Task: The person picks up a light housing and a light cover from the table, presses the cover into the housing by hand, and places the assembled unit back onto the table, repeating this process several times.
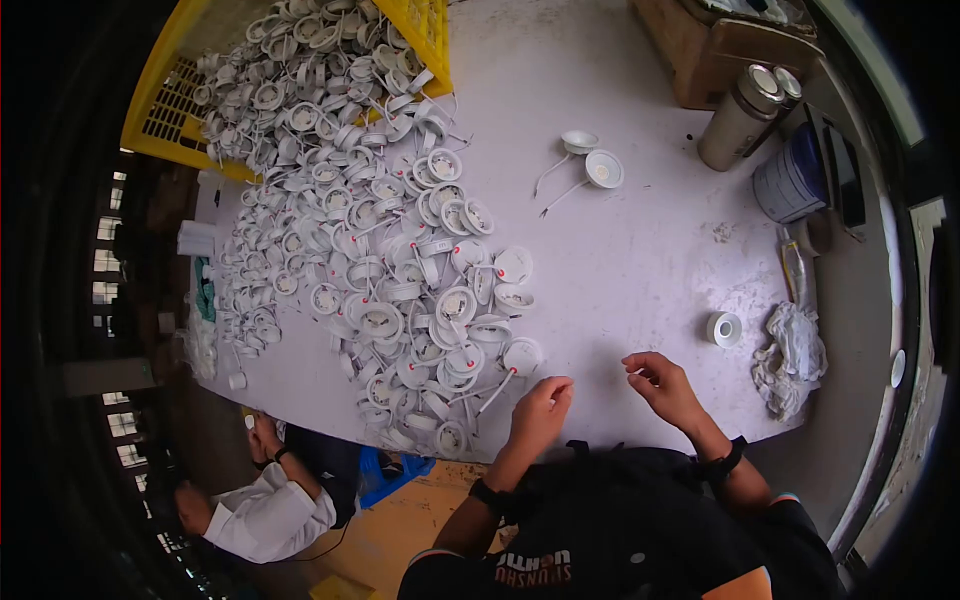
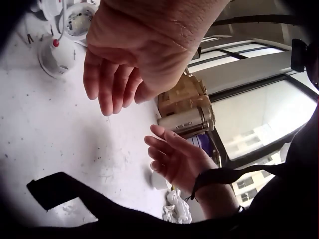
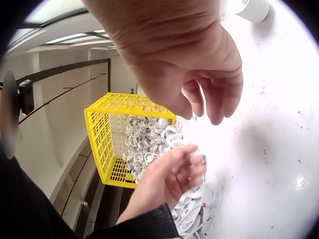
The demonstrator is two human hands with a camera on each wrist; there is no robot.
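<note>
Pale tabletop (image 1: pixel 640 270) bears heaped white fittings (image 1: pixel 380 320), spilling from a yellow crate (image 1: pixel 432 40) to beside the left hand (image 1: pixel 540 412). It and the right hand (image 1: pixel 666 393) are empty, fingers loosely bent. Flask (image 1: pixel 733 125), tub (image 1: pixel 787 188) and crumpled wrap (image 1: pixel 791 362) sit farther right; shirt lettering (image 1: pixel 533 568) is unclear.

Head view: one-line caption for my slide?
Left hand and right hand, both empty, near white round parts spilling from a yellow crate.

Premises: a workshop. Observed: worktable (image 1: pixel 660 250) heaped with identical white fittings (image 1: pixel 380 320); yellow crate (image 1: pixel 440 45) holding more.
</note>
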